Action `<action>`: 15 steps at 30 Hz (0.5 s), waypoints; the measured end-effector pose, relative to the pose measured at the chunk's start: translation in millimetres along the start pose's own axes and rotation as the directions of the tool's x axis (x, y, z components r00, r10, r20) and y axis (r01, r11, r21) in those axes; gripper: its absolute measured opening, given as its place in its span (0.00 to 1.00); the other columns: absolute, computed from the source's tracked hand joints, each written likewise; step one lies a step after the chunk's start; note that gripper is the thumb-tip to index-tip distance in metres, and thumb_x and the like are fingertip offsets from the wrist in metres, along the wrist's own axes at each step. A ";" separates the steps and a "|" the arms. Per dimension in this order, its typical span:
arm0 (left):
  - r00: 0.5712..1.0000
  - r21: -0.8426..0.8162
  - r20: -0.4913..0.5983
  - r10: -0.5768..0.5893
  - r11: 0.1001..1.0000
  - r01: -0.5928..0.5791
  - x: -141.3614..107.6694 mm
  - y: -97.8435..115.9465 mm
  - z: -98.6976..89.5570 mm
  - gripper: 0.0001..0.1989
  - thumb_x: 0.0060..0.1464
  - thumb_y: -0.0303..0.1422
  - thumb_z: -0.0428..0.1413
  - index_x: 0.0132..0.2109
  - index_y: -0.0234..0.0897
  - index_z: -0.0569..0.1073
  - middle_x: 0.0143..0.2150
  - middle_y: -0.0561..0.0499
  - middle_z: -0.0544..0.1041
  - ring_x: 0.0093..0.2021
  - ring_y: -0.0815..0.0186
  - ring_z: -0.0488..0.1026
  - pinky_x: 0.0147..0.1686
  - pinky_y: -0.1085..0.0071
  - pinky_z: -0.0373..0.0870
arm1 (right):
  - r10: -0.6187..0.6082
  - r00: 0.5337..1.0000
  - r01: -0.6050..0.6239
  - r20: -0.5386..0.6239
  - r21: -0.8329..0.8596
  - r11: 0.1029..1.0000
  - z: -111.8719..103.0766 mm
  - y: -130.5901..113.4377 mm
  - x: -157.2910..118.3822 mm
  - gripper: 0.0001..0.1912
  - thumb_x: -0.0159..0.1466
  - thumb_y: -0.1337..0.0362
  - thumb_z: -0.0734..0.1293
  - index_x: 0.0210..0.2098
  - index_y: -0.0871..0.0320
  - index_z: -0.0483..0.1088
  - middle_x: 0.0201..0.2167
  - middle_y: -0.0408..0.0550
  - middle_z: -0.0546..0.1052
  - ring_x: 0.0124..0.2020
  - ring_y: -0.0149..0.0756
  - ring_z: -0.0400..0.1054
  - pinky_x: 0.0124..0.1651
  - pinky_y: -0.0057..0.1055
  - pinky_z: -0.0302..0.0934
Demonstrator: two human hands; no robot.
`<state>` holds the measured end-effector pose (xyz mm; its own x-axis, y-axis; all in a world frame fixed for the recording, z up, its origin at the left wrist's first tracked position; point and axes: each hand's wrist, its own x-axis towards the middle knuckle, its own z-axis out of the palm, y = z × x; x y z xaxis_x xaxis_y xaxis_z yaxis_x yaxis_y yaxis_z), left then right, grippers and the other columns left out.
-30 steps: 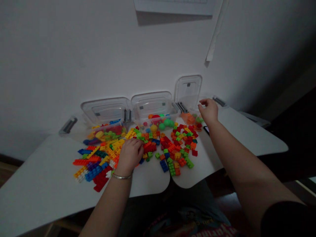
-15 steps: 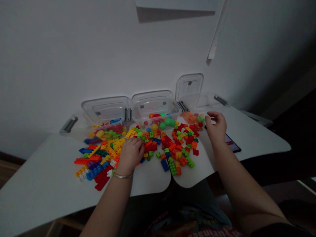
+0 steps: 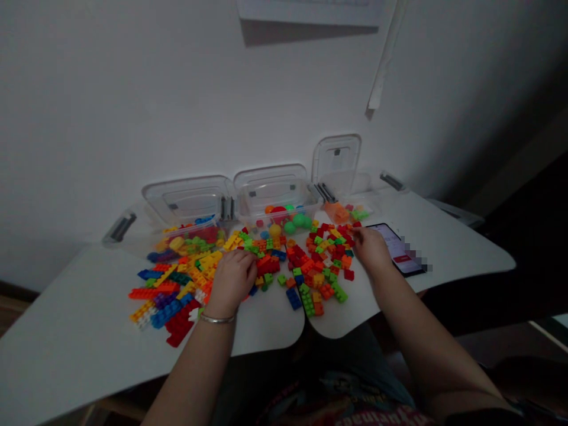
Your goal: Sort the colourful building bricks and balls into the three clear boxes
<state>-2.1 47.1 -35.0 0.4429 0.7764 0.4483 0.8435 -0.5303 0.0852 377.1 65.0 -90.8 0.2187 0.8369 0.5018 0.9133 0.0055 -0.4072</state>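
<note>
A heap of colourful plastic toy bricks (image 3: 317, 266) spreads across two white table tops. My left hand (image 3: 234, 277), with a silver bangle at the wrist, rests on the heap with its fingers curled down. Red bricks (image 3: 267, 265) lie right beside its thumb; what is under the fingertips is hidden. At the right edge of the heap is my right hand (image 3: 371, 248). Its fingertips are drawn together at small red and orange bricks there, and which brick they touch is too small to make out.
Clear plastic boxes with raised lids stand along the wall: a left box (image 3: 186, 236) with bricks, a middle box (image 3: 279, 204) near colourful balls (image 3: 297, 223), and a right box (image 3: 350, 207) with orange and green pieces. A phone (image 3: 399, 251) lies right of my right hand.
My right hand has moved left and down, from above the phone to the right edge of the brick heap. More of the phone shows. My left hand stays on the bricks.
</note>
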 end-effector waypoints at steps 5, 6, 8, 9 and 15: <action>1.000 -0.002 0.009 0.005 1.000 -0.005 0.0 -0.2 -0.3 0.12 0.58 0.29 0.49 0.39 0.37 0.77 0.39 0.45 0.79 0.42 0.56 0.73 0.45 0.59 0.70 | -0.034 0.999 0.036 0.022 -0.077 0.996 -1.9 -2.2 -1.9 0.16 0.58 0.72 0.61 0.43 0.61 0.76 0.41 0.58 0.78 0.43 0.47 0.69 0.51 0.44 0.62; 1.000 -0.001 0.010 0.004 1.000 -0.004 -0.1 -0.4 -0.1 0.11 0.58 0.29 0.49 0.39 0.37 0.77 0.39 0.45 0.79 0.42 0.56 0.73 0.45 0.58 0.70 | -0.033 0.999 0.035 0.023 -0.088 0.996 -2.4 -3.1 -2.5 0.16 0.58 0.71 0.62 0.43 0.61 0.76 0.41 0.58 0.77 0.43 0.47 0.68 0.50 0.44 0.62; 1.000 -0.001 0.013 0.006 1.000 -0.006 -0.3 -0.7 0.4 0.12 0.58 0.29 0.49 0.39 0.37 0.77 0.40 0.44 0.80 0.43 0.55 0.73 0.46 0.58 0.70 | -0.034 0.999 0.036 0.018 -0.101 0.994 -3.0 -4.0 -3.7 0.14 0.59 0.69 0.62 0.41 0.61 0.76 0.39 0.58 0.76 0.42 0.47 0.67 0.50 0.45 0.62; 1.000 -0.001 0.014 0.007 1.000 -0.007 -0.4 -0.8 0.5 0.12 0.58 0.30 0.49 0.39 0.36 0.77 0.40 0.44 0.79 0.43 0.55 0.73 0.46 0.58 0.70 | -0.037 0.999 0.038 0.014 -0.106 0.994 -3.1 -4.0 -4.3 0.12 0.60 0.67 0.63 0.40 0.60 0.76 0.38 0.57 0.75 0.41 0.47 0.67 0.50 0.45 0.62; 1.000 0.009 0.018 0.000 1.000 0.000 0.0 0.4 -0.6 0.12 0.58 0.30 0.49 0.39 0.36 0.77 0.40 0.44 0.79 0.43 0.55 0.73 0.46 0.58 0.70 | -0.014 0.999 0.017 0.030 -0.113 0.993 -3.1 -2.3 -6.3 0.12 0.60 0.66 0.63 0.39 0.61 0.76 0.38 0.58 0.75 0.40 0.47 0.66 0.48 0.44 0.62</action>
<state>-2.0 46.6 -34.4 0.4485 0.7825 0.4318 0.8460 -0.5276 0.0774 374.7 58.0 -90.7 0.1952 0.8529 0.4842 0.9499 -0.0416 -0.3097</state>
